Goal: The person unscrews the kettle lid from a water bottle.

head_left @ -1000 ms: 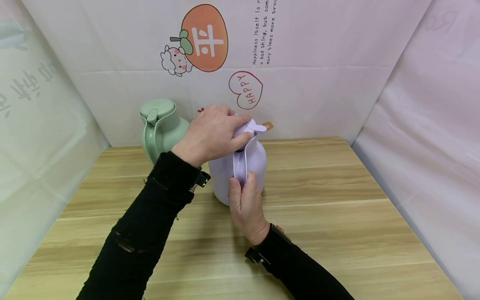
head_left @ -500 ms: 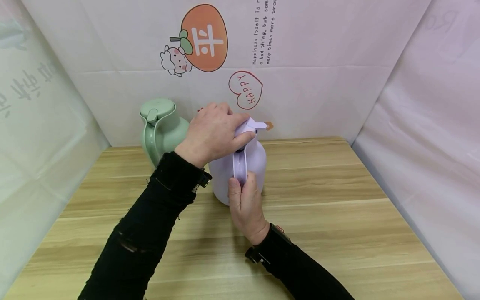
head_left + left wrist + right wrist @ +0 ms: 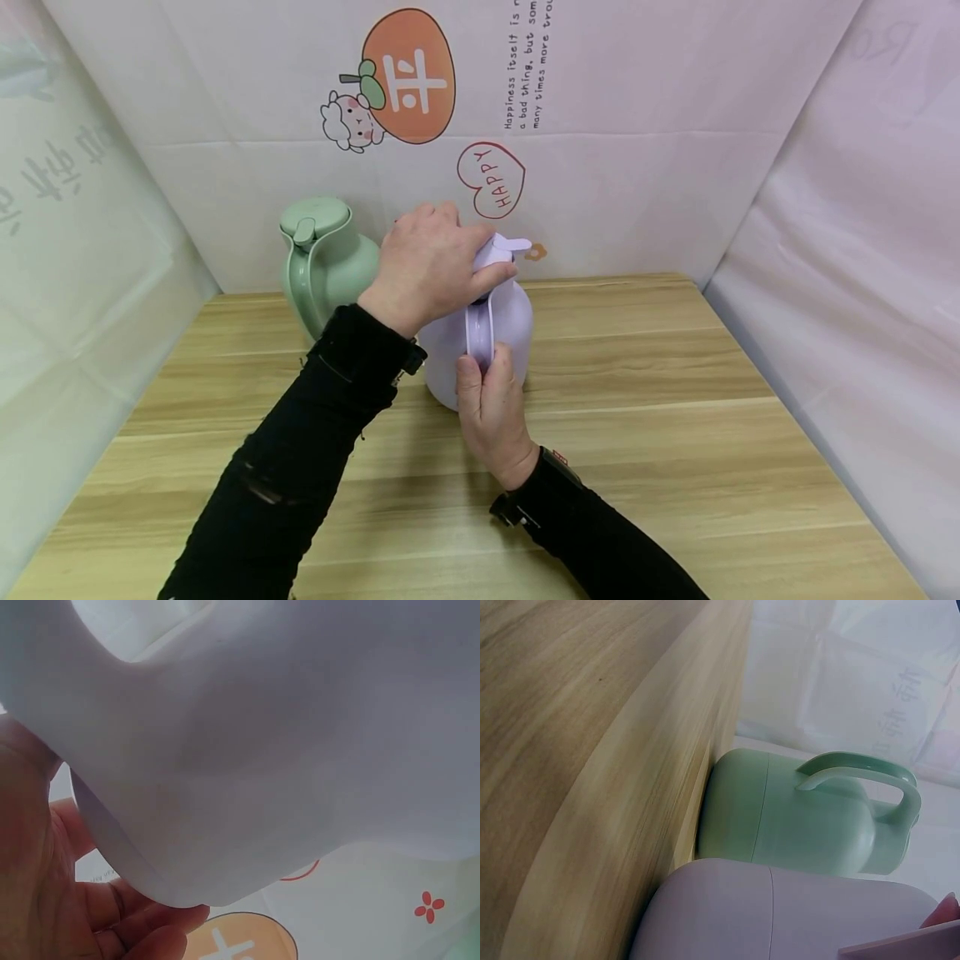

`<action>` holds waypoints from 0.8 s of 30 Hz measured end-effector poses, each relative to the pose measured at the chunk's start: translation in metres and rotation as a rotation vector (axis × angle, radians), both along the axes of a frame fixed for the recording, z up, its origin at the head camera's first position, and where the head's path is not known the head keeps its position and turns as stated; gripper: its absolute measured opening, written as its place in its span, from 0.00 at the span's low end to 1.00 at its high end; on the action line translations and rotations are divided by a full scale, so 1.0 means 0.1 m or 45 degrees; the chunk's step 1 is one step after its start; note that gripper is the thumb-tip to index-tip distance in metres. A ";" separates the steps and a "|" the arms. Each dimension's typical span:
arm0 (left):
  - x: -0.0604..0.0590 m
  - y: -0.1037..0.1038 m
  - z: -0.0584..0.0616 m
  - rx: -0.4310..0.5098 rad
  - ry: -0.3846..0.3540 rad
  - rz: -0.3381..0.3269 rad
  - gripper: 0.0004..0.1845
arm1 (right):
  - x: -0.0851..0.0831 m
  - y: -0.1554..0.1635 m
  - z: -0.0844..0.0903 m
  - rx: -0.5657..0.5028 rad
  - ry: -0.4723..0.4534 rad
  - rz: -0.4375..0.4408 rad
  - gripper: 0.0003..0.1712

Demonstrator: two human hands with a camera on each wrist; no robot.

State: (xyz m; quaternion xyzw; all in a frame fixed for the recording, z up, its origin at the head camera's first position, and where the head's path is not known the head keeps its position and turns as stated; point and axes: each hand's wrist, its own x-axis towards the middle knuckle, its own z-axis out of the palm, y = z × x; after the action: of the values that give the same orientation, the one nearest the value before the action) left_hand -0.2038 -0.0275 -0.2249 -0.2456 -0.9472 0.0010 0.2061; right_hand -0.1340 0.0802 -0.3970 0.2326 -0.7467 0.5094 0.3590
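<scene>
Two jugs on the wood-grain bench [image 3: 637, 400]. Leftmost: round-bodied pale-green plastic-looking jug [image 3: 341, 271], upright, its lid on, just left of the other. Next, my left hand [image 3: 431, 262], palm down, fingers and thumb gripping the round lilac lid [image 3: 489, 257] at the jug's mouth; can't tell if it's fully seated. Lid's flat tab [image 3: 517, 244] points right. Under it, round-bodied lilac plastic-looking jug [image 3: 513, 325], upright, mid-bench toward the back. My right hand [image 3: 497, 417] grips the low end of its curved lilac handle [image 3: 480, 329].
</scene>
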 end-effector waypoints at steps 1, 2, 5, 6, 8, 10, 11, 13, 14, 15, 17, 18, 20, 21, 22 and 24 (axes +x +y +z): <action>0.00 0.00 0.00 0.001 0.007 0.004 0.28 | 0.00 0.00 0.00 -0.001 -0.001 0.003 0.23; 0.00 0.01 0.00 0.002 0.015 0.007 0.28 | 0.00 0.00 0.00 -0.002 -0.002 0.008 0.23; 0.01 0.02 -0.01 0.005 0.035 0.023 0.29 | 0.00 0.00 -0.01 -0.002 -0.005 0.019 0.23; 0.01 0.02 -0.01 0.004 0.044 0.028 0.29 | -0.01 0.00 -0.01 -0.004 -0.006 0.024 0.22; 0.01 0.04 -0.02 -0.003 0.060 0.041 0.30 | -0.01 0.00 -0.02 -0.006 -0.006 0.031 0.22; 0.01 0.05 -0.02 -0.009 0.075 0.054 0.30 | -0.01 0.00 -0.02 -0.008 -0.007 0.032 0.22; 0.02 0.06 -0.02 -0.012 0.082 0.060 0.30 | -0.01 0.01 -0.02 -0.010 -0.007 0.034 0.21; 0.02 0.07 -0.02 -0.014 0.091 0.072 0.31 | -0.01 0.01 -0.02 -0.012 -0.005 0.037 0.21; 0.02 0.07 -0.03 -0.012 0.094 0.077 0.31 | -0.01 0.01 -0.01 -0.011 -0.004 0.038 0.22; 0.02 0.07 -0.03 -0.008 0.095 0.083 0.31 | -0.01 0.01 -0.01 -0.011 -0.003 0.039 0.22; 0.02 0.08 -0.03 -0.005 0.099 0.093 0.32 | -0.01 0.01 -0.01 -0.009 -0.001 0.042 0.22; 0.01 0.08 -0.03 -0.003 0.100 0.097 0.32 | -0.01 0.01 -0.01 -0.009 -0.001 0.042 0.23; 0.01 0.08 -0.03 0.000 0.104 0.100 0.32 | -0.01 0.01 -0.01 -0.007 -0.003 0.043 0.23; 0.01 0.08 -0.04 0.002 0.107 0.097 0.32 | -0.01 0.01 -0.01 -0.008 -0.005 0.044 0.24; 0.01 0.07 -0.04 0.003 0.111 0.092 0.32 | -0.01 0.01 -0.01 -0.008 -0.007 0.046 0.24; 0.01 0.06 -0.04 0.010 0.110 0.080 0.32 | -0.01 0.01 -0.01 -0.008 -0.008 0.045 0.24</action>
State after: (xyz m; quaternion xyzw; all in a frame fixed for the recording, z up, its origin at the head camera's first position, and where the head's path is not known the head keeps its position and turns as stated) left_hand -0.2032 -0.0216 -0.2286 -0.2148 -0.9446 0.0142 0.2476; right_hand -0.1350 0.0808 -0.3984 0.2432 -0.7420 0.5186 0.3484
